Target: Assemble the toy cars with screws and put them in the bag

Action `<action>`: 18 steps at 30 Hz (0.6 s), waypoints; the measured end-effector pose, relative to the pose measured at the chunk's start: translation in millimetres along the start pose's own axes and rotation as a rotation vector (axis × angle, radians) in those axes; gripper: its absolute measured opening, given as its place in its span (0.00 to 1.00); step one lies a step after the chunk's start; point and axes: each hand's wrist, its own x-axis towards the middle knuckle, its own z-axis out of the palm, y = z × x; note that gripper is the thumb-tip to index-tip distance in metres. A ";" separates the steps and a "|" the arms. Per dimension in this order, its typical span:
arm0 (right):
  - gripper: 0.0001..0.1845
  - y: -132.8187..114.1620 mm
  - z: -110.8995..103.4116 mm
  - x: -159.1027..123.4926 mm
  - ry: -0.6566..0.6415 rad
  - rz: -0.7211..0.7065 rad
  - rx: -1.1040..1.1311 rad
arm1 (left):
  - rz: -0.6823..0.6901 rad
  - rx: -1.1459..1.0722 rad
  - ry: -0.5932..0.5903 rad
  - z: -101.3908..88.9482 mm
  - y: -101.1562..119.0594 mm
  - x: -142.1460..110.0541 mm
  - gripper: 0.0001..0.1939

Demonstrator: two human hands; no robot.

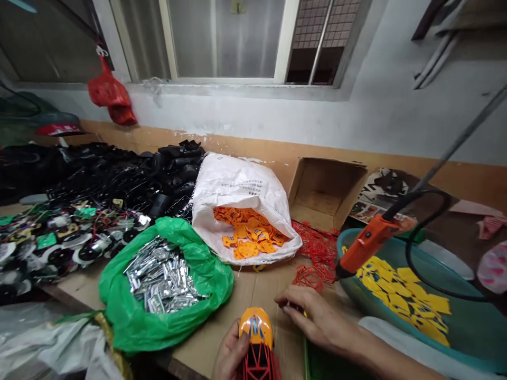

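Observation:
My left hand (231, 351) is wrapped around a toy car (256, 330) at the front edge of the table. The car has a glossy orange front with blue markings and a red lattice frame behind it; its lower part runs out of view. To its right, my right hand (312, 316) hovers over the tabletop with thumb and fingers curled together. What those fingers hold, if anything, is too small to make out. An orange electric screwdriver (366, 243) hangs just above and to the right of that hand, not touched by it.
A green bag (114, 285) of shiny metal parts stands left, behind it a white sack (241, 179) of orange pieces. Red lattice parts (317, 243) lie by a cardboard box (325, 195). At right is a teal basin (471, 338) with yellow pieces. Black parts (130, 174) heap at left.

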 end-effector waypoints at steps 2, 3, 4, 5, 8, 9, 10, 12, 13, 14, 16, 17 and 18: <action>0.14 -3.1 6.1 26.5 0.008 -0.028 0.003 | -0.004 -0.049 -0.007 1.1 2.2 -2.1 0.22; 0.14 -2.4 9.4 40.1 0.016 -0.041 -0.002 | -0.007 -0.074 0.002 0.8 3.0 -2.7 0.22; 0.15 -0.6 12.7 53.6 0.027 -0.052 -0.010 | -0.011 -0.099 0.021 -0.1 3.8 -3.1 0.22; 0.15 1.7 16.1 66.7 0.039 -0.063 -0.019 | -0.016 -0.123 0.041 -1.8 4.4 -3.4 0.21; 0.15 5.9 26.5 100.7 0.070 -0.098 -0.024 | -0.022 -0.169 0.046 -9.0 5.7 -4.6 0.18; 0.15 5.2 30.3 109.7 0.070 -0.112 -0.014 | -0.013 -0.175 0.028 -11.3 6.1 -5.1 0.17; 0.14 3.0 34.3 117.3 0.069 -0.127 0.000 | 0.003 -0.182 0.007 -13.1 6.5 -5.5 0.16; 0.13 -5.1 43.6 129.3 0.052 -0.157 0.031 | 0.034 -0.189 -0.032 -15.0 7.2 -6.1 0.17; 0.13 -10.6 49.0 134.0 0.037 -0.176 0.056 | 0.042 -0.186 -0.051 -15.1 7.6 -6.1 0.17; 0.12 -16.6 55.1 138.4 0.019 -0.198 0.088 | 0.045 -0.178 -0.069 -14.6 7.9 -5.9 0.18; 0.12 -29.3 69.3 147.4 -0.013 -0.246 0.155 | 0.045 -0.154 -0.109 -13.1 8.7 -5.2 0.19; 0.13 -35.4 77.1 152.5 -0.027 -0.271 0.182 | 0.048 -0.141 -0.128 -12.3 9.3 -4.9 0.20; 0.13 -41.0 85.3 158.1 -0.040 -0.293 0.201 | 0.053 -0.132 -0.143 -11.7 10.1 -4.7 0.21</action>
